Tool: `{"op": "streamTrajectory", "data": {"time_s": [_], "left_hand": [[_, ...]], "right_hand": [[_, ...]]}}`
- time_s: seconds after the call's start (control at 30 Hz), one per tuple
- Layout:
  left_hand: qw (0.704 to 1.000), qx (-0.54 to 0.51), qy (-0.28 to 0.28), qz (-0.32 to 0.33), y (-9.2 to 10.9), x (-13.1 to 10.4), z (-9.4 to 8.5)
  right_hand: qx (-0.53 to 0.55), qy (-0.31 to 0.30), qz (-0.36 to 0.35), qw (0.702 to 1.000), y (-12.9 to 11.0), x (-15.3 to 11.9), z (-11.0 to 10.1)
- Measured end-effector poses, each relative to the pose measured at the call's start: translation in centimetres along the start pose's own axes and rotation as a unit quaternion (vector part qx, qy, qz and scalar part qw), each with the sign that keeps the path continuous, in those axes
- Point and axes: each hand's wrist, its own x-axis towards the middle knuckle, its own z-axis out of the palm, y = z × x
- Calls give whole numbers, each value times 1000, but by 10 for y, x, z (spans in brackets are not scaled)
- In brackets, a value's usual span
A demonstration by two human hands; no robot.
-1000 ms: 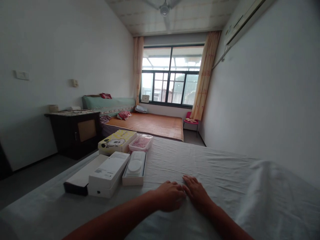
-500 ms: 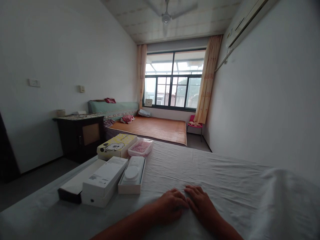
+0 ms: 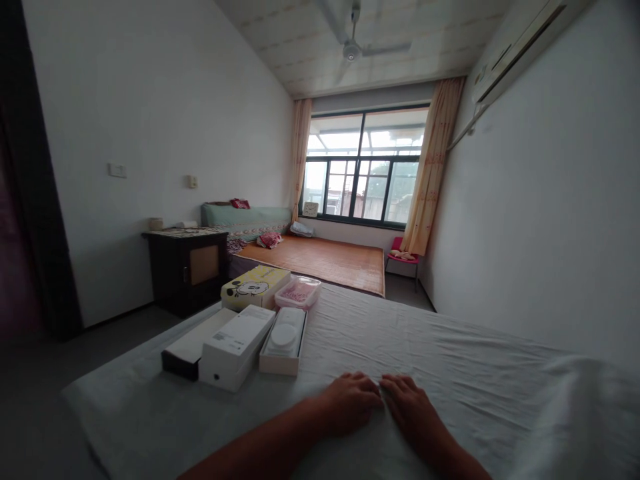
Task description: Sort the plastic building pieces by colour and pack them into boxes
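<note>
Both hands rest side by side on the pale cloth (image 3: 440, 353) that covers the surface before me. My left hand (image 3: 353, 401) lies palm down with its fingers curled and drawn together; whether cloth is pinched under them is hidden. My right hand (image 3: 407, 407) lies flat, its fingers stretched forward and its fingertips close to my left hand. Left of my hands stands an open white box (image 3: 280, 363) with a round white item (image 3: 283, 335) inside. Beside it are a closed white box (image 3: 235, 347) and a black-and-white box (image 3: 193, 347).
Behind the white boxes sit a yellow cartoon box (image 3: 255, 287) and a clear container (image 3: 299, 293) with pink contents. Farther off are a dark cabinet (image 3: 170, 273), a bed with an orange mat (image 3: 320, 260) and a pink chair (image 3: 400, 250).
The view has turned to the left, so the room and boxes appear farther right and more of the cloth's left edge shows. My hands stay nearly in place on the cloth.
</note>
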Motion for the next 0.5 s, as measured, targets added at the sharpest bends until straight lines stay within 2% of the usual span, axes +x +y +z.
{"op": "streamTrajectory", "data": {"time_s": [0.13,0.23,0.5], "left_hand": [[1000,30,2,-4,6,-2,-1],[1000,13,14,-18,8,-3,0],[999,-29,16,-17,2,-4,0]], "right_hand": [[13,-20,-35,999,-10,-4,-2],[19,-19,-32,999,-14,-6,-5],[44,-21,-33,998,-9,-5,-7]]}}
